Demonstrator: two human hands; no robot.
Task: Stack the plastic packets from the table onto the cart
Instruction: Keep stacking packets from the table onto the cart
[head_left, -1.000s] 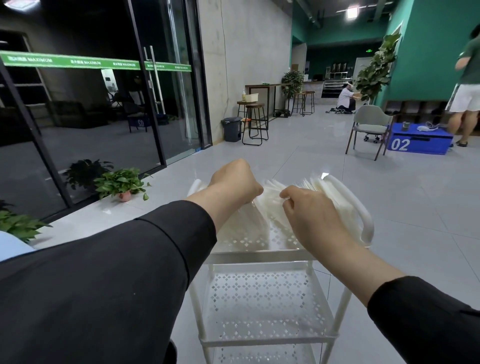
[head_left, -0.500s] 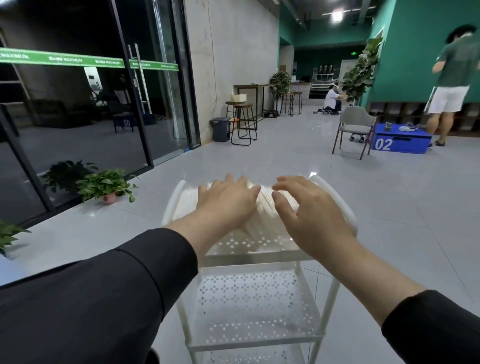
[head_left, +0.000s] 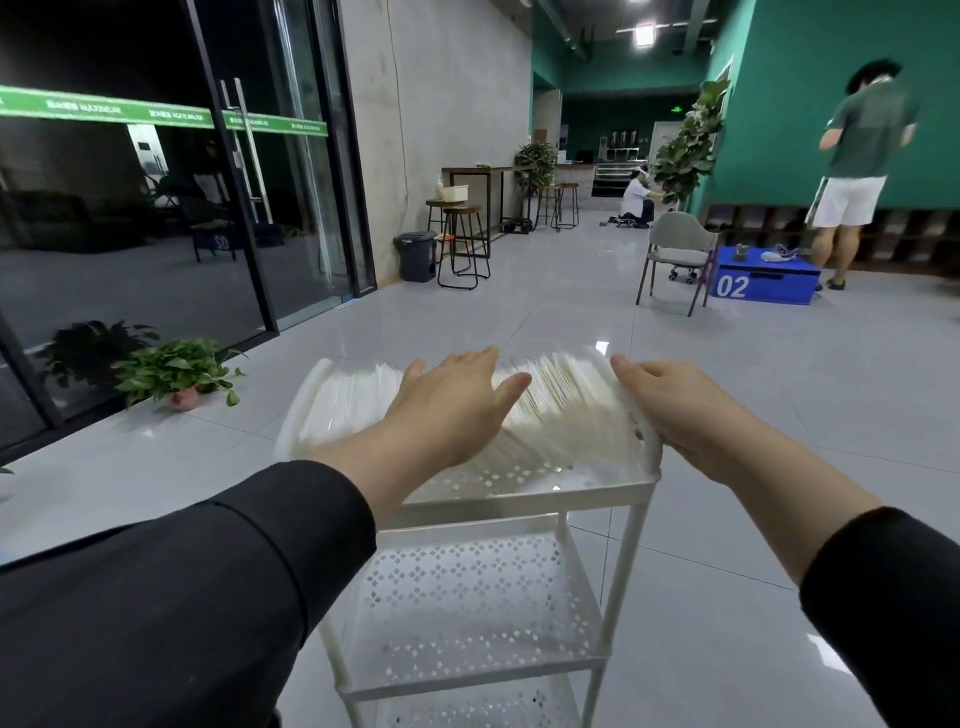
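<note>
A row of white plastic packets (head_left: 561, 410) stands on edge across the top shelf of a white perforated cart (head_left: 524, 493). My left hand (head_left: 452, 400) lies flat on the packets near the middle, fingers straight and spread. My right hand (head_left: 675, 410) is at the cart's right end, its fingers lying along the last packets beside the curved white handle (head_left: 652, 447). Its fingers are only slightly bent and grip nothing that I can see. The cart's lower shelves (head_left: 467, 597) hold nothing.
A potted plant (head_left: 176, 374) sits on the floor at the left by the glass doors. A grey chair (head_left: 675, 254) and a blue box marked 02 (head_left: 763, 283) stand ahead on the right, with a person (head_left: 857, 171) beyond. Stools and a bin line the far wall.
Both hands gripped a bunch of packets a second ago, then let go and flattened. The right hand has since slid right to the cart's end; the view shifted slightly.
</note>
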